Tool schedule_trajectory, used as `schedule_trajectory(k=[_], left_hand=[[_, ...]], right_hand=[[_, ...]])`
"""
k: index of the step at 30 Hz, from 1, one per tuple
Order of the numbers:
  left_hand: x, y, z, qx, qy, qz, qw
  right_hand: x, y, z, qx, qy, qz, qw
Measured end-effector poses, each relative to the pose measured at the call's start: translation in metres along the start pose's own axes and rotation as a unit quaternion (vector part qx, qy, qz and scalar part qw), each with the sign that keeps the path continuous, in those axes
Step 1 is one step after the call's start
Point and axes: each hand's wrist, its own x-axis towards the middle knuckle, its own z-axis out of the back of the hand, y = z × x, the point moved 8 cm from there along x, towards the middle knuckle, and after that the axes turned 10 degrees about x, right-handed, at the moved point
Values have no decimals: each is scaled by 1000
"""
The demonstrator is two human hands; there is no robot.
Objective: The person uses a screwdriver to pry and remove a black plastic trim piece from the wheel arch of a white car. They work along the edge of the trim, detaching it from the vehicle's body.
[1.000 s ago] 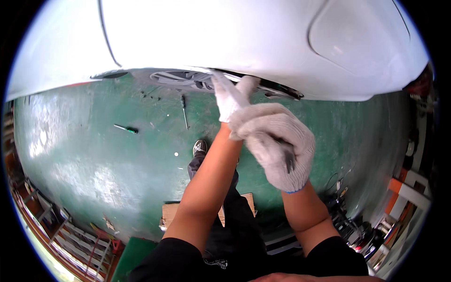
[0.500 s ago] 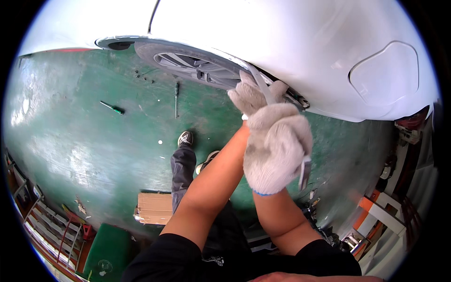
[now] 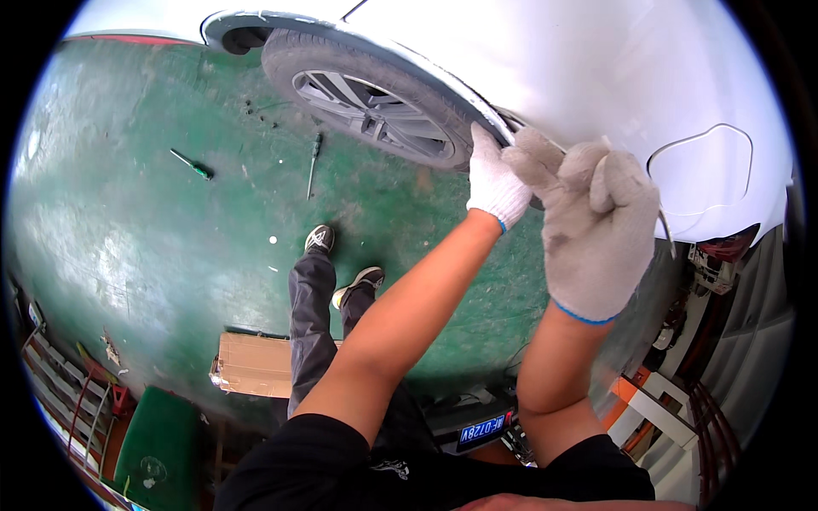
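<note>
Both my hands wear off-white knitted gloves with blue cuffs. At the rear edge of the wheel arch, above the tyre (image 3: 358, 81), my left hand (image 3: 500, 180) grips the wheel arch trim (image 3: 501, 128); some of its fingers are hidden. Close beside it, my right hand (image 3: 601, 221) is raised in front of the white body panel, its fingers curled round a thin, grey, curved strip (image 3: 667, 232). One end of that strip hangs out past the glove; its middle is covered by the fingers. The spoked grey wheel (image 3: 371, 119) sits below the white fender.
Two screwdrivers (image 3: 192, 164) (image 3: 313, 166) lie on the green floor, with small dark pieces (image 3: 260, 115) near the tyre. Behind my legs are a cardboard box (image 3: 254, 364) and a green padded seat (image 3: 158, 447). A fuel flap (image 3: 703, 170) lies to the right.
My right hand has moved right and up, away from the wheel, with the strip. My left hand has shifted right along the arch. The view has moved, showing more of the wheel.
</note>
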Motion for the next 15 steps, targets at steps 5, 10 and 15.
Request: schedule_trajectory(k=[5, 10, 15], left_hand=[[1, 7, -5, -61, 22, 27, 998], [4, -1, 0, 63, -40, -86, 994], [4, 4, -5, 23, 14, -56, 998]], right_hand=[[-2, -2, 9, -39, 93, 109, 989], [9, -3, 17, 53, 68, 31, 996], [15, 1, 13, 112, 46, -43, 992]])
